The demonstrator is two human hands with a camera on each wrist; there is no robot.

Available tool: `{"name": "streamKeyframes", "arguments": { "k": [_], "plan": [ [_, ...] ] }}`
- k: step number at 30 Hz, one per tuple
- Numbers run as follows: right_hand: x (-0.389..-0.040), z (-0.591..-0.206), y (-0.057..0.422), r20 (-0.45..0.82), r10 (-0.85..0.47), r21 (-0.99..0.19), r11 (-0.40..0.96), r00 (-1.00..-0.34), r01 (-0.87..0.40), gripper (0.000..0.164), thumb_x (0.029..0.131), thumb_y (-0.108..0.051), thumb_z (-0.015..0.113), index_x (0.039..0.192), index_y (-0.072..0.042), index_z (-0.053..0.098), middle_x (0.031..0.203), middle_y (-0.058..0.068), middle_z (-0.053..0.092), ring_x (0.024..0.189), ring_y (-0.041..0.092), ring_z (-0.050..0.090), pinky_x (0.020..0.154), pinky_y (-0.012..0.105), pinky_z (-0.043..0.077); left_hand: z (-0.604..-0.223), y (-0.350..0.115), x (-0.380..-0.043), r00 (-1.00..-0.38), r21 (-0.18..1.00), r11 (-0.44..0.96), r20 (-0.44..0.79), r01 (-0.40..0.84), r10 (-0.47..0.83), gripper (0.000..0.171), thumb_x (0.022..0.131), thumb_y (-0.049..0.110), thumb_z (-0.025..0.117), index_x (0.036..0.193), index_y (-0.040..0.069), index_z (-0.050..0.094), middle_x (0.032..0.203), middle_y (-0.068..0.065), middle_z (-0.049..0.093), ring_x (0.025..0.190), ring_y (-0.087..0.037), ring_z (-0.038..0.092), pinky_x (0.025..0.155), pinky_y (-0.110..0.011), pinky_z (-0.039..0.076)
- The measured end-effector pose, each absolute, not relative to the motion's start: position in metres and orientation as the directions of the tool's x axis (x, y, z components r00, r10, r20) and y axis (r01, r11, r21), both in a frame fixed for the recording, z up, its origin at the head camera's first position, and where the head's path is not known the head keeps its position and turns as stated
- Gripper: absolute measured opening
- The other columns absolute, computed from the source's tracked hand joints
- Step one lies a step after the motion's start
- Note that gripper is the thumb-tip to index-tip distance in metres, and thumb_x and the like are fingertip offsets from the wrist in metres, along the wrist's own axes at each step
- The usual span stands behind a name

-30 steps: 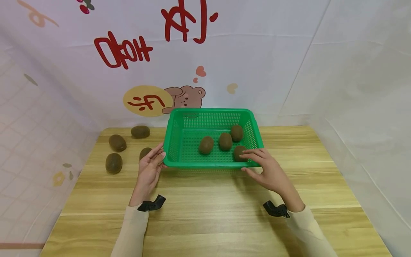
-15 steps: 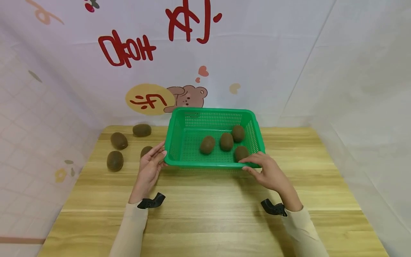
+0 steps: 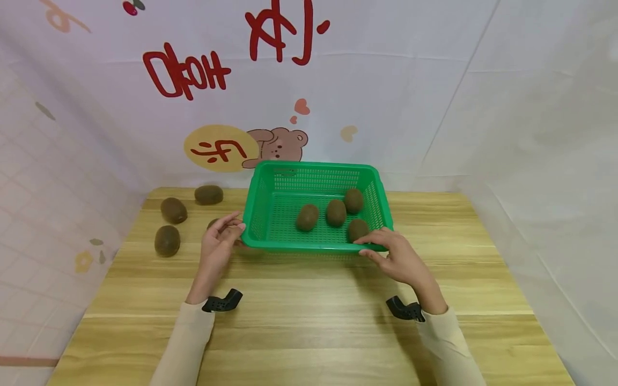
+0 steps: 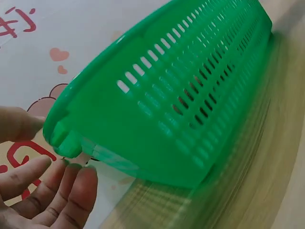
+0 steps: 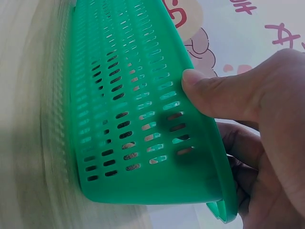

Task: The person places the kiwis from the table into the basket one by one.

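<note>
A green plastic basket [image 3: 309, 247] with slotted walls stands on the wooden table, holding several brown kiwis [image 3: 336, 213]. My left hand [image 3: 218, 242] is at its near left corner; in the left wrist view the thumb tip lies close by the rim and the loosely bent fingers hang just under it. With my right hand [image 3: 397, 257] I grip the near rim by the right corner, thumb outside and fingers over the edge. One kiwi [image 3: 358, 229] lies right beside those fingers. Behind my left hand another kiwi [image 3: 211, 223] is mostly hidden.
Three more kiwis lie on the table [image 3: 299, 321] left of the basket: one at the back [image 3: 208, 194], one in the middle [image 3: 174, 210] and one nearer [image 3: 167, 240]. A white printed cloth [image 3: 386, 96] rises directly behind the basket.
My right fingers have come down from beside the near kiwi onto the basket's rim. The left hand has shifted slightly left and its fingers have loosened. The kiwis keep their places.
</note>
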State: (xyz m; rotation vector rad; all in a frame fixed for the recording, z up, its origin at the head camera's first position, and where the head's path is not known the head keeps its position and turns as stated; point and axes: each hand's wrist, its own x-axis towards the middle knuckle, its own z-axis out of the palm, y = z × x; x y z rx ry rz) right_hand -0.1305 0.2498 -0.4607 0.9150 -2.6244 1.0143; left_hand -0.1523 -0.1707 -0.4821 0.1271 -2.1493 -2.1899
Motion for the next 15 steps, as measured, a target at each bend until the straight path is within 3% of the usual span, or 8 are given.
{"name": "streamKeyframes", "arguments": {
  "k": [7, 10, 15],
  "plan": [
    [-0.13, -0.459, 0.251, 0.366, -0.479, -0.537, 0.591, -0.797, -0.602, 0.024, 0.09, -0.011, 0.079, 0.113, -0.019, 0.078, 0.104, -0.006, 0.074, 0.094, 0.024, 0.062, 0.078, 0.039, 0.053, -0.478, -0.177, -0.156, -0.986, 0.993, 0.092, 0.091, 0.079, -0.139, 0.043, 0.101, 0.019, 0.068, 0.142, 0.009, 0.06, 0.126, -0.014, 0.062, 0.103, -0.008, 0.062, 0.084, -0.019, 0.058],
    [-0.13, -0.46, 0.251, 0.363, -0.479, -0.54, 0.591, -0.799, -0.6, 0.025, 0.09, -0.011, 0.079, 0.114, -0.019, 0.078, 0.104, -0.006, 0.074, 0.094, 0.024, 0.062, 0.077, 0.04, 0.053, -0.479, -0.182, -0.158, -0.982, 0.981, 0.162, 0.131, 0.108, -0.139, 0.044, 0.1, 0.021, 0.069, 0.142, 0.012, 0.06, 0.13, -0.011, 0.061, 0.111, -0.012, 0.061, 0.089, -0.016, 0.055],
    [-0.131, -0.461, 0.252, 0.368, -0.478, -0.533, 0.595, -0.797, -0.602, 0.025, 0.09, -0.012, 0.079, 0.114, -0.019, 0.079, 0.103, -0.007, 0.074, 0.092, 0.016, 0.06, 0.075, 0.04, 0.052, -0.485, -0.189, -0.159, -0.973, 0.93, 0.334, 0.201, 0.152, -0.118, 0.048, 0.098, 0.023, 0.071, 0.144, 0.016, 0.059, 0.139, -0.009, 0.06, 0.126, -0.023, 0.057, 0.111, -0.038, 0.049]
  ]
}}
